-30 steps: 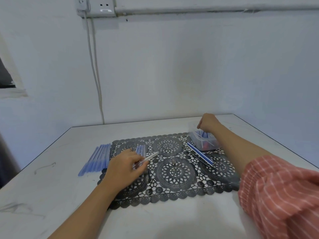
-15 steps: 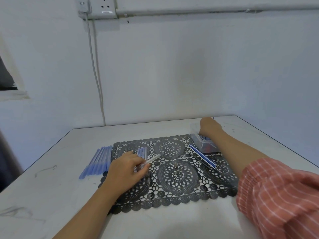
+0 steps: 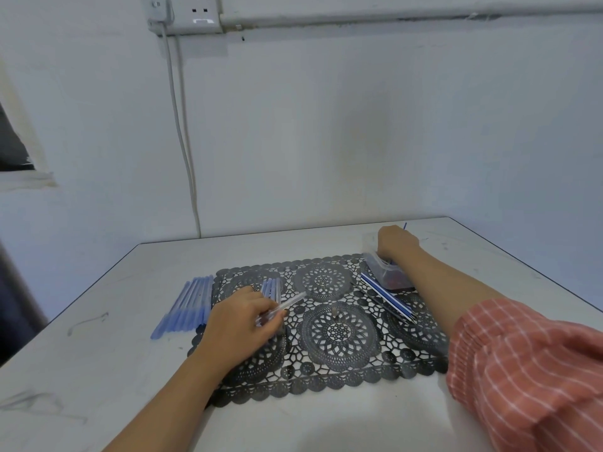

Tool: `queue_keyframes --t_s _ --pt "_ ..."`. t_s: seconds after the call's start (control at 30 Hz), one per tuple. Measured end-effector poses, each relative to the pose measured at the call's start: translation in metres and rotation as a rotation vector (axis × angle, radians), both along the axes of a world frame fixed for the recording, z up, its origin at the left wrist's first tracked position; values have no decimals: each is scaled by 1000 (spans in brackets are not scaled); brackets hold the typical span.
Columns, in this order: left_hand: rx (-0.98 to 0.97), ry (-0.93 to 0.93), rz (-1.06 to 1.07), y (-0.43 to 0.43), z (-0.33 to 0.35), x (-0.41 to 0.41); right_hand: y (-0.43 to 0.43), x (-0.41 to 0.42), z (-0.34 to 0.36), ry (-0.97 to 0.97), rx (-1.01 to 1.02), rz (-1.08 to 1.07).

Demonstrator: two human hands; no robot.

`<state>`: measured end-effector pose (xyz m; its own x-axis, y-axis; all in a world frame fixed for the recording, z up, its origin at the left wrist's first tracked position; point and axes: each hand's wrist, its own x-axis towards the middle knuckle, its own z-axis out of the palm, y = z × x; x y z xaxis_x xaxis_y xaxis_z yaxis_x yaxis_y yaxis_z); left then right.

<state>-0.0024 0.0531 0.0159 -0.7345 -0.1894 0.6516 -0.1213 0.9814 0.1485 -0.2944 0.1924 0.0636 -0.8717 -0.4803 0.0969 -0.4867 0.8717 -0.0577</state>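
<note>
Pale surface (image 3: 98,370) under a black lace mat (image 3: 339,337); left hand (image 3: 239,322), lower centre, fingers curled, pinching a clear pen barrel (image 3: 288,305) over the mat; right hand (image 3: 396,241), right of centre, closed round a thin blue refill (image 3: 404,226) above a clear box (image 3: 385,272).

Left hand (image 3: 239,316) curled in a pinch; right hand (image 3: 396,240) stretched forward, fingers curled.

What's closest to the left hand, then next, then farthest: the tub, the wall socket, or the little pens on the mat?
1. Little pens: on the mat, behind the left hand, which holds a clear pen.
2. Tub: mat's right edge, by the right hand.
3. Wall socket: high up, far back.
</note>
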Motion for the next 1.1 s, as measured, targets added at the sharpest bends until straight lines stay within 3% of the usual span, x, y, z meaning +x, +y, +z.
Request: queue_keyframes --t_s 0.27,0.87,1.1 --pt "-3 -3 0 0 0 0 -5 2 -2 12 -60 -78" --pt "15 10 -25 0 0 1 10 10 21 -9 -473 -127" --pt "27 20 -19 2 0 4 14 22 20 95 -747 10"
